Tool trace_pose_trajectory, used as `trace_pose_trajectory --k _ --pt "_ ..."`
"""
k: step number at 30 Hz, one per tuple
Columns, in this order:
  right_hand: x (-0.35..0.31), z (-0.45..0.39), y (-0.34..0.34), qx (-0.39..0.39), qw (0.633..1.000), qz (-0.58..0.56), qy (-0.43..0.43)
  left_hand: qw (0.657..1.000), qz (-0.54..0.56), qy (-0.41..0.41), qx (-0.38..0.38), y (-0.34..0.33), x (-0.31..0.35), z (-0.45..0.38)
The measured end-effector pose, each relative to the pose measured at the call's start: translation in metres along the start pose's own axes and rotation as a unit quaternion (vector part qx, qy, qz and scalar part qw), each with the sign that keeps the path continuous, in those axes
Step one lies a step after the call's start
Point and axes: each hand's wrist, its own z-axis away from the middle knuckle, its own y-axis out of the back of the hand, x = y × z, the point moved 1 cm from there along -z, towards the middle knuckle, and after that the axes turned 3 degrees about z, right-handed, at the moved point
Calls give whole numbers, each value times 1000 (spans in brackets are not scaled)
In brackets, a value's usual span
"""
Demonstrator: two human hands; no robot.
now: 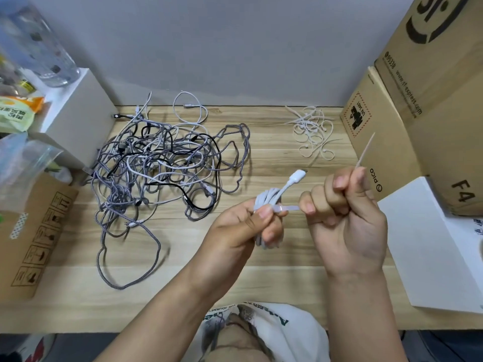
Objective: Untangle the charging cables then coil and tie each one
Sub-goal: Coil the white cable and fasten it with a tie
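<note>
- Now the left hand (248, 226) grasps a coiled white cable (269, 202) above the front part of the desk (261, 158); thumb and fingers are curled round the bundle.
- One white plug (297, 176) of this cable sticks up and to the right, out of the coil.
- A pale zip tie (286, 208) goes round the coil, and its strap runs to the right into the right hand (347, 218).
- The right hand is clenched on the strap; the thin tail (366, 150) of the tie comes out above the fist and points up and to the right.
- Both hands are held close together, with only the short piece of strap between them.
- On the left part of the desk lies the tangle (167, 163) of other cables: grey braided ones, white ones and a black one, all crossing each other.
- One long grey loop (128, 257) of the tangle reaches toward the front edge of the desk.
- A heap of loose zip ties (311, 131) lies at the back right of the desk, well apart from the tangle.
- Cardboard boxes (423, 100) stand at the right side, and a white box (428, 244) lies in front of them.
- At the left there is a brown box (34, 239) with printed symbols, a white block (78, 111), a clear bottle (39, 45) on it and a snack bag (18, 111).
- A white plastic bag (274, 327) with print is seen below the forearms, at the front edge of the desk.
</note>
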Motion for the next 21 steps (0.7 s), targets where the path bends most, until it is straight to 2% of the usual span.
trace_pose_trajectory --k 6,9,11,13,16,21 --pt "0 3 -6 24 999 -12 -31 997 23 17 78 -8 2 1" --pt "-8 -1 -9 69 996 -19 -61 997 11 3 78 -13 2 2" --pt "-13 -4 -10 64 996 -16 -65 999 -7 -11 52 -13 3 2" --pt "-16 -4 -8 33 998 17 -51 999 -29 -19 15 -8 5 2" --pt "-18 -3 -5 -54 993 98 -27 997 -66 -8 -27 5 10 4" --pt "-22 -5 -7 -140 955 253 -66 991 -134 -15 -12 17 17 4"
